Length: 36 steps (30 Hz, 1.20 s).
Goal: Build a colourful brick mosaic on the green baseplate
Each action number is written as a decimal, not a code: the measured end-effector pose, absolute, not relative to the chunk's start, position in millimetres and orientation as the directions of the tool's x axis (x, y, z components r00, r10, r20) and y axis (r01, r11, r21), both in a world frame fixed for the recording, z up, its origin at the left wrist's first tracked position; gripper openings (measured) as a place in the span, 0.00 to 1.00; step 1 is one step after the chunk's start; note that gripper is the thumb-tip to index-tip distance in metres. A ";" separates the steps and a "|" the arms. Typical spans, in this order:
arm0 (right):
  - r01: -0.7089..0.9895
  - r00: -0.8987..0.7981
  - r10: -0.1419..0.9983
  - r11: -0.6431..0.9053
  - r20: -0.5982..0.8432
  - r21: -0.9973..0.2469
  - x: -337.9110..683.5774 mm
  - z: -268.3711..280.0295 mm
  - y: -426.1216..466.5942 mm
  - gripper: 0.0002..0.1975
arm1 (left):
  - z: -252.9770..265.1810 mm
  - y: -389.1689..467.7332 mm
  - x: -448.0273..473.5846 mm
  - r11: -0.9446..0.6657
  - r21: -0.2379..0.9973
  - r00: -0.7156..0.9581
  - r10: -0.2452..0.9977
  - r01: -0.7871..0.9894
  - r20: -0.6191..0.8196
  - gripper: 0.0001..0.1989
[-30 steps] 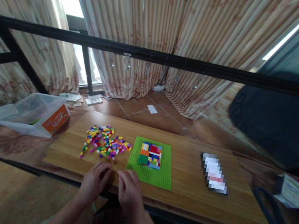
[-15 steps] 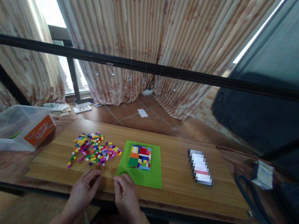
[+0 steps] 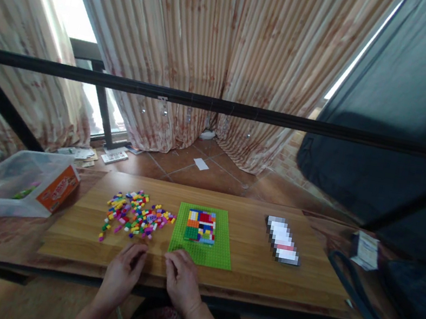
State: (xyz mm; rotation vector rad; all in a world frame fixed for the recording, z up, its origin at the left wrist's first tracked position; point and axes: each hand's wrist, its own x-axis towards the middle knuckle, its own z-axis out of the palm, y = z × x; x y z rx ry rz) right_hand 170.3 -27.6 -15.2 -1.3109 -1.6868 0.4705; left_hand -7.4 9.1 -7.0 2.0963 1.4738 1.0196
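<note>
My left hand (image 3: 123, 270) rests at the front of the wooden table, fingers curled in toward the thumb. Nothing shows between its fingertips. Just behind it lies a loose pile of small toy building bricks (image 3: 131, 215) in many colours. My right hand (image 3: 181, 278) is closed in the same way, with nothing visible in it, by the front edge of a green studded baseplate (image 3: 223, 255). On that baseplate stands a roughly square, multicoloured brick build (image 3: 201, 227). A gap of bare table separates the two hands.
A phone (image 3: 283, 240) with a blurred screen lies on the right of the wooden table (image 3: 241, 280). Left of the table sits a clear plastic bin (image 3: 3, 199) with an orange label. A dark metal bar (image 3: 294, 121) crosses beyond the table, before curtains (image 3: 194, 30).
The view has shifted slightly, so the table's contents sit a little differently in the picture. Both hands keep their curled pose, and the bricks and baseplate stay as they were.
</note>
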 end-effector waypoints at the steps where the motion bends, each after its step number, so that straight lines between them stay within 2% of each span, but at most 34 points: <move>1: 0.557 -0.013 0.904 0.361 0.427 -0.748 170.2 -15.5 -27.6 0.09 | -7.5 9.4 -7.4 -0.379 0.667 0.187 0.920 0.641 0.343 0.11; 8: 0.599 -0.004 0.887 0.371 0.461 -0.709 170.0 -15.5 -28.3 0.09 | -9.4 10.2 -8.7 -0.409 0.659 0.205 0.907 0.631 0.367 0.11; 28: 0.607 -0.001 0.879 0.379 0.477 -0.698 166.9 -17.1 -27.3 0.10 | -11.1 10.8 -11.0 -0.458 0.647 0.214 0.881 0.610 0.422 0.10; 36: 0.607 -0.018 0.877 0.392 0.481 -0.692 169.1 -15.1 -27.9 0.09 | -5.4 6.6 -6.8 -0.421 0.654 0.194 0.899 0.629 0.391 0.10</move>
